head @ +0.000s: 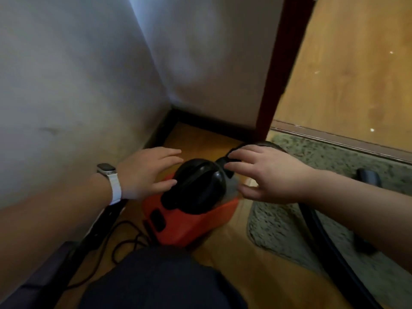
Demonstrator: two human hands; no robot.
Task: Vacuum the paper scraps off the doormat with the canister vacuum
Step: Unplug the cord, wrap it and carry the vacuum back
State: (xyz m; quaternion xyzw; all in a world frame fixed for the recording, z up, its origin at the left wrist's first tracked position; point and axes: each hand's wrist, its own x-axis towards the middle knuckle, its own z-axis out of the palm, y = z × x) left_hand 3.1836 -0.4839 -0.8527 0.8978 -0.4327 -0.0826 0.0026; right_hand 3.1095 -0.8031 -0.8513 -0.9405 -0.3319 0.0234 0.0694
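Orange plastic canister vacuum with black domed top and handle (194, 192) stood on the wooden plank floor (234, 264), in the corner by the white wall (66, 85). It sat just left of the grey-green shaggy doormat (312, 166).

Left hand (145, 172) was released, fingers straight and spread at the dome's left side, thumb tip touching the black top. White-banded wristwatch (109, 175) on that wrist.

Right hand (269, 175) was over the vacuum's front end. Its fingers bent down onto the black hose cuff (221, 162), thumb held apart below, near the grey front. Could not tell whether it truly grasped the cuff.

Black flexible hose (321, 239) ran across the doormat beneath the right forearm. Thin black power cord (124, 239) looped on the floor beside the orange body.

A few small white flecks (371, 130) lay on the boards beyond the dark threshold strip (334, 140); too small to identify.
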